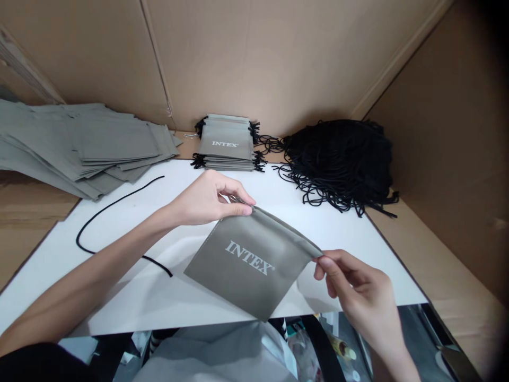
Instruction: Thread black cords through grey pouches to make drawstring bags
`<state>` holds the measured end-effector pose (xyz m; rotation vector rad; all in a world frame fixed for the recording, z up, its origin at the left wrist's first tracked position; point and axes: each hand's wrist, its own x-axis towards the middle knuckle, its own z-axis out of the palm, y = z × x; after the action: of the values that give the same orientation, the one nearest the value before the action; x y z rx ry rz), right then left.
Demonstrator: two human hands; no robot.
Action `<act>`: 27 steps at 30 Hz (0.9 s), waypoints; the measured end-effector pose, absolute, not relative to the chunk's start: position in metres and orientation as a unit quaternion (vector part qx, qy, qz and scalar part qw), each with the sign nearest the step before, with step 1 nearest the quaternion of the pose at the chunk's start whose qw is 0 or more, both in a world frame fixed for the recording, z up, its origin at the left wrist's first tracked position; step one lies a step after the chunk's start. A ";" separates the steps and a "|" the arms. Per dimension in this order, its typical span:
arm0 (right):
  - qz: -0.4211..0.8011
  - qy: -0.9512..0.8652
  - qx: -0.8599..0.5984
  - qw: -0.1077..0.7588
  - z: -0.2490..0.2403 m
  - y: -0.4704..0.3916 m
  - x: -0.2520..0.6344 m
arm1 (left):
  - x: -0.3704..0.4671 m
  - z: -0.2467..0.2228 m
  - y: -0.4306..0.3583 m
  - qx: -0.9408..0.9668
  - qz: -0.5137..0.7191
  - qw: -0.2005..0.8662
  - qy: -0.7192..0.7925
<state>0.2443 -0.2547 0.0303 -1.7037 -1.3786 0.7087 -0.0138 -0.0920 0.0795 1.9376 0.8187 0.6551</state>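
Observation:
A grey INTEX pouch hangs tilted between my two hands, over the front part of the white board. My left hand pinches the upper left end of its top edge; a thin item, too small to make out, shows between those fingers. The right end of the same edge is pinched by my right hand, thumb against fingers. One black cord lies curved on the white board, partly behind my left forearm.
Grey pouches without visible cords are heaped at the back left. A stack of INTEX pouches with black cords stands at the back middle, beside a large pile of black cords. Cardboard walls enclose the back and right.

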 end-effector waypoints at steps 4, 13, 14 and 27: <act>0.204 -0.522 -0.703 0.438 0.033 -0.253 0.252 | -0.007 0.070 -0.093 0.755 0.291 0.481 0.338; 0.083 -0.734 -0.620 0.264 0.072 -0.226 0.244 | 0.012 0.076 -0.125 0.713 0.280 0.517 0.382; 0.135 -0.736 -0.618 0.241 0.072 -0.222 0.242 | 0.012 0.077 -0.126 0.712 0.267 0.529 0.377; 0.357 -0.677 -0.572 0.294 0.058 -0.202 0.238 | 0.003 0.073 -0.106 0.655 0.272 0.592 0.383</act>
<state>0.2384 -0.2022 0.0585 -1.5238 -1.8016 0.9513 0.0028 -0.1061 0.0731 1.5242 0.8907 0.6324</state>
